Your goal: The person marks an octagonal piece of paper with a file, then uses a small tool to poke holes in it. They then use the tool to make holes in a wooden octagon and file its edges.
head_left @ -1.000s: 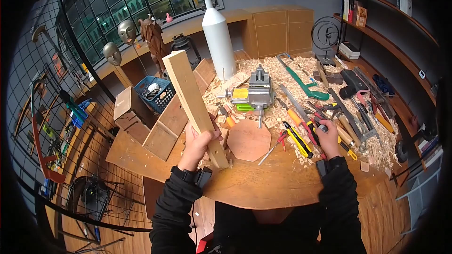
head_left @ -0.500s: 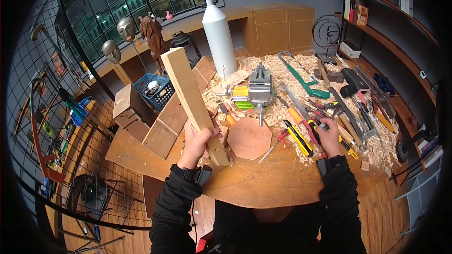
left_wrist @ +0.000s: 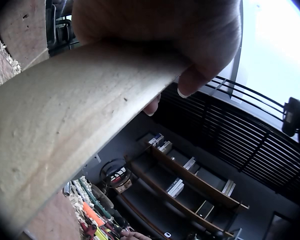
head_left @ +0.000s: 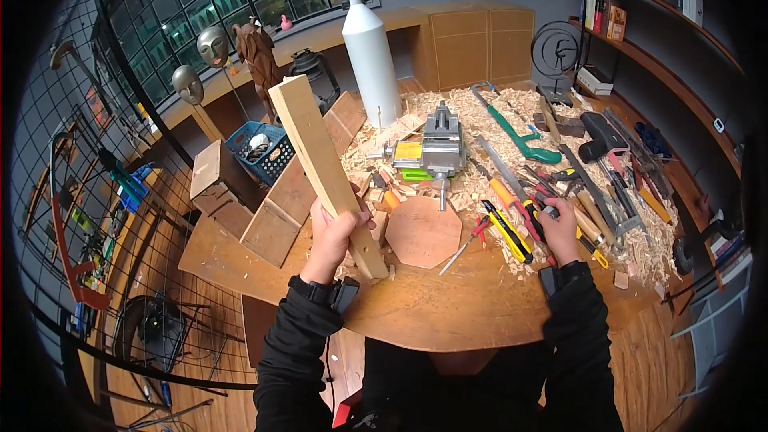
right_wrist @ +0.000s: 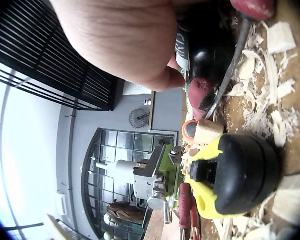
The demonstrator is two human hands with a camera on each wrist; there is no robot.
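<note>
Grips plank (head_left: 320, 160) in left hand (head_left: 332, 236), thumb laid across one face. Held tilted, top end raised and leaning left, low end down near the front edge of worktop (head_left: 432, 316), left of centre. Hard to tell whether touching there.

With right hand (head_left: 560, 232), fingers curled round dark handle (head_left: 550, 213), low among the tools, towards right front corner; rest of it hidden.

Between the hands: octagonal board (head_left: 422, 232), lying flat near front edge. Just right of that, screwdriver (head_left: 466, 248), then yellow cutter (head_left: 506, 232), nearer the right hand. Beyond the board, vise (head_left: 440, 144), at about mid-worktop. Further right and back, green saw (head_left: 520, 140), lying on wood shavings (head_left: 480, 104) spread towards far and right edges.

Along left edge: wooden box (head_left: 220, 180) and blue basket (head_left: 262, 152), close together. Near far edge, behind the plank: white bottle (head_left: 372, 64), upright.
</note>
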